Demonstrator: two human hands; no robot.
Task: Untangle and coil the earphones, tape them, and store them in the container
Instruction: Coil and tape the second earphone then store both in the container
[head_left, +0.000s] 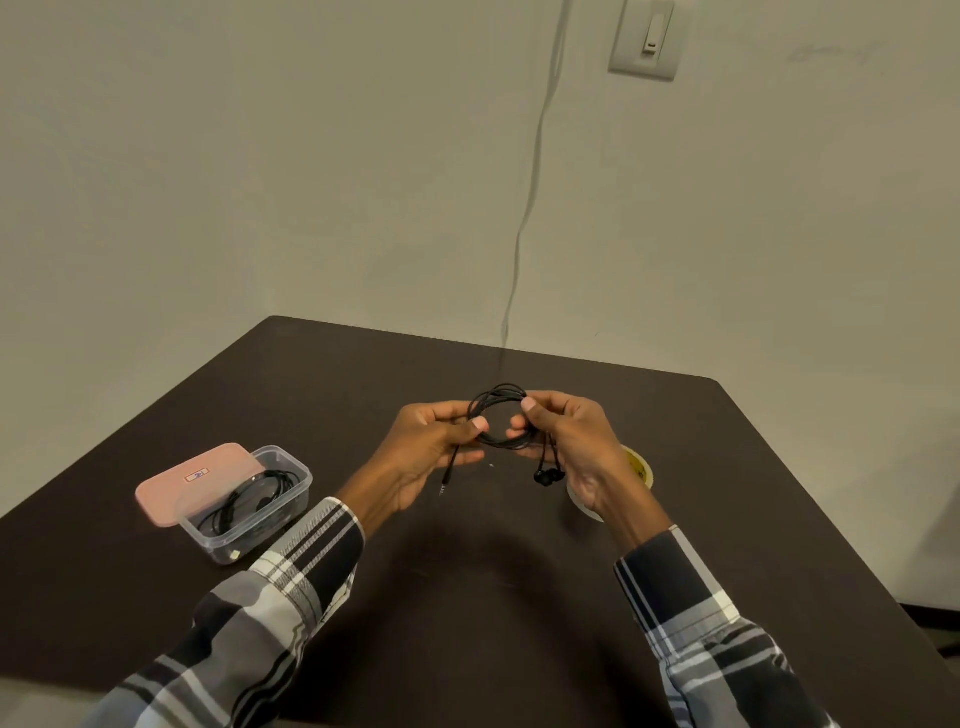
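Dark table (467, 597) against plain wall, head view.

Earphones (500, 415) coiled into small loop, held above table centre between both hands. Left hand (431, 452) pinching loop's left side, plug end dangling below it. Right hand (566, 447) pinching loop's right side, earbuds hanging just under fingers. Coil looks done, no tape on it as far as visible.

Tape roll (638, 470) just right of and partly hidden behind right hand. Container (249, 501) open at near left, well apart from hands, already holding another black cable; pink lid (195, 480) leaning on its far-left side.

Risks: letting go with right hand to fetch tape leaves one pinch only, so loops likely spring apart. Dangling plug and buds could snag or unwind coil during transfer. Cable already in container may tangle with new coil.

Room: open tabletop between hands and container, clear path left. Right table edge near tape roll, so roll could get knocked off.
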